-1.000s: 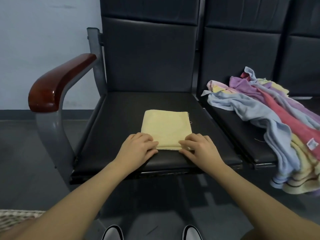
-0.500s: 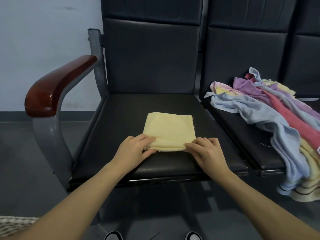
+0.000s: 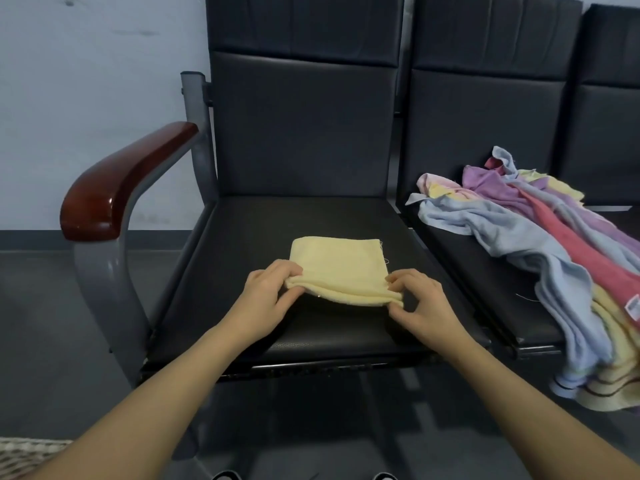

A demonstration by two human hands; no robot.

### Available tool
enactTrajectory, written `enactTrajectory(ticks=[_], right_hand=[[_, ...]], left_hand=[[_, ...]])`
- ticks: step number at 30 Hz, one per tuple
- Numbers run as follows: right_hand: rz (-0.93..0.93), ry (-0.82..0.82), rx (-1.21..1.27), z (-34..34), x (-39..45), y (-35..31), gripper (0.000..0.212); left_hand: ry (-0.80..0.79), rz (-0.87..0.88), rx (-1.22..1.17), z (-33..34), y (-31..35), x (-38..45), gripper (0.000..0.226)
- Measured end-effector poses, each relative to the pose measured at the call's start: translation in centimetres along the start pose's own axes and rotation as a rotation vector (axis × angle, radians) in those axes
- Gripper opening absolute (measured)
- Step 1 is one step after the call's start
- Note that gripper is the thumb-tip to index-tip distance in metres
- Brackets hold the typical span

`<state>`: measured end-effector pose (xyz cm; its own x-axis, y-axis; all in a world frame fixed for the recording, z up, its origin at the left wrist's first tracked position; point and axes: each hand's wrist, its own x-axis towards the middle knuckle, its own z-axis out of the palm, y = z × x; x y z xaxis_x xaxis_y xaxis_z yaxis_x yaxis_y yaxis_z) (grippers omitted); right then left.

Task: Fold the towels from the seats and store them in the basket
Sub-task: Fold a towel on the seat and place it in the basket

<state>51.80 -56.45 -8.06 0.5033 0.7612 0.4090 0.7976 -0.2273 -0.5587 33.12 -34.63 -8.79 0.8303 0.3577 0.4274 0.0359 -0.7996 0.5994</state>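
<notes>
A folded pale yellow towel (image 3: pixel 337 265) lies on the black seat (image 3: pixel 277 220) of the left chair. My left hand (image 3: pixel 265 299) pinches its near left corner and my right hand (image 3: pixel 417 303) pinches its near right corner. The near edge is lifted a little off the seat, while the far part still rests on it. A heap of unfolded towels (image 3: pixel 540 258), blue, pink, purple and yellow, covers the neighbouring seat on the right and hangs over its front edge. A woven basket (image 3: pixel 24 452) shows only as a corner at the bottom left.
The left chair has a red-brown wooden armrest (image 3: pixel 121 181) on a grey metal frame (image 3: pixel 104 289). Dark backrests (image 3: pixel 304 126) stand behind both seats. A grey floor (image 3: pixel 52 323) lies to the left and below. My shoe tips (image 3: pixel 227 475) show at the bottom edge.
Both hands went from resting on the towel's near edge to pinching its near corners, and that edge has lifted off the seat. The view shifted slightly.
</notes>
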Motion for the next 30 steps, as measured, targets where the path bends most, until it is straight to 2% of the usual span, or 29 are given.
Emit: enactTrajectory(ticks=[3, 5, 10, 17, 22, 27, 29, 30], right_hand=[[0.061, 0.072, 0.21, -0.5, 0.6, -1.0, 0.008], [0.093, 0.086, 0.253, -0.7, 0.7, -1.6, 0.01], [0.177, 0.181, 0.304, -0.5, 1.3, -1.7, 0.011], [0.368, 0.332, 0.303, 0.4, 4.2, -1.6, 0.022], [0.431, 0.309, 0.177, 1.2, 7.4, -1.1, 0.026], [0.506, 0.177, -0.047, 2.6, 9.6, 0.3, 0.022], [0.542, 0.144, -0.091, 3.2, 10.0, 1.1, 0.023], [0.54, 0.134, -0.092, 3.4, 10.1, 1.5, 0.025]], left_hand=[[-0.025, -0.135, -0.119, -0.3, 0.8, 0.4, 0.008], [-0.003, -0.168, -0.141, -0.3, 1.4, 0.7, 0.005], [0.093, -0.184, -0.056, 0.1, 2.8, 2.0, 0.012], [0.191, -0.318, 0.068, 1.0, 3.7, 5.9, 0.017], [0.256, -0.451, 0.116, 1.5, 2.5, 8.8, 0.019], [0.249, -0.538, 0.217, 2.9, 0.7, 9.8, 0.026], [0.334, -0.489, 0.248, 3.3, -0.1, 10.1, 0.025], [0.382, -0.392, 0.286, 3.4, -0.4, 10.4, 0.021]])
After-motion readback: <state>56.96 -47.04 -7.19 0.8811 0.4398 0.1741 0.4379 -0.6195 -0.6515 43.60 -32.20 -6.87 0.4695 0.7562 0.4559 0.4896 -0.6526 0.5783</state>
